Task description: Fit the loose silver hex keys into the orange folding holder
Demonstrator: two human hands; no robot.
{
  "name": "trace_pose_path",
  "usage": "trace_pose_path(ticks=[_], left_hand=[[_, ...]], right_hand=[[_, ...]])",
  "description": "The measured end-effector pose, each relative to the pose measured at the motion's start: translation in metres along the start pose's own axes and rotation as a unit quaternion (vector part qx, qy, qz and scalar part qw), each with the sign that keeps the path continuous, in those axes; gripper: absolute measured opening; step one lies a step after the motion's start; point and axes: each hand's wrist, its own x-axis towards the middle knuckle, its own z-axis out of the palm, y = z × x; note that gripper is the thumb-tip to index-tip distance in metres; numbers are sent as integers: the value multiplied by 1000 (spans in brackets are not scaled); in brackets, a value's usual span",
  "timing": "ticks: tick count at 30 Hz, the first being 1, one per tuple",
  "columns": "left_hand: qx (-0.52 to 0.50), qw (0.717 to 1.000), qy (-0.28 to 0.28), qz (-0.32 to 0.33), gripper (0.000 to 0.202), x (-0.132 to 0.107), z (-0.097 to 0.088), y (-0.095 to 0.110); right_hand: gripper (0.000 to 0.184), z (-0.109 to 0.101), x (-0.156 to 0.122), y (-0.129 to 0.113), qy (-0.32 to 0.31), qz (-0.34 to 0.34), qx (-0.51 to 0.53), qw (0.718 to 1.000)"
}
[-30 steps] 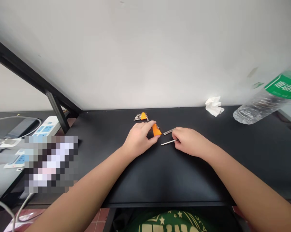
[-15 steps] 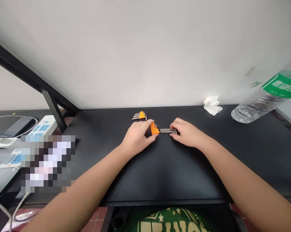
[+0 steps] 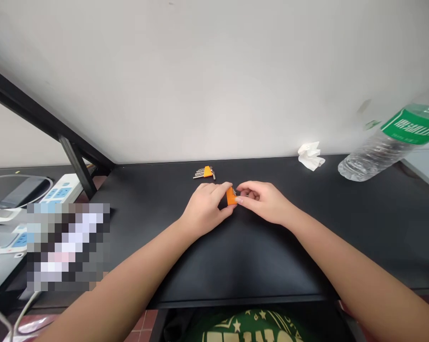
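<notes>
My left hand [image 3: 209, 206] grips an orange hex key holder [image 3: 231, 195] between thumb and fingers, just above the black table. Small metal key ends [image 3: 235, 192] show at the holder's right side. My right hand [image 3: 266, 202] is closed against that side, its thumb at the holder's lower right edge and its other fingers curled. The hex keys in the right hand are mostly hidden by the fingers, so how far they sit in the holder cannot be seen. Behind my left hand lies a second orange holder [image 3: 208, 171] with several hex keys in it.
A crumpled white tissue [image 3: 311, 156] lies by the wall. To its right a clear bottle with a green label [image 3: 388, 137] stands. Power strips [image 3: 60, 192] and cables are at the left, beside a black metal frame [image 3: 77, 164] and a pixelated area.
My right hand has moved left up to the orange holder, closing the gap where hex key shafts showed. Both hands sit slightly lower in view, and the camera has shifted a little.
</notes>
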Motion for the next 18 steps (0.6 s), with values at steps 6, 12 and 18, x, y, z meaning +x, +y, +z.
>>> trace_pose_path(ticks=[6,12,18], left_hand=[[16,999,3,50,31,3,0,10],[39,997,-8,62,29,3,-1,15],[54,997,-8,56,28,3,0,15]], right_hand=[[30,11,1,-8,-20,30,25,999],[35,10,-1,-7,-14,48,-40,998],[41,12,-1,-7,-23,82,-36,996]])
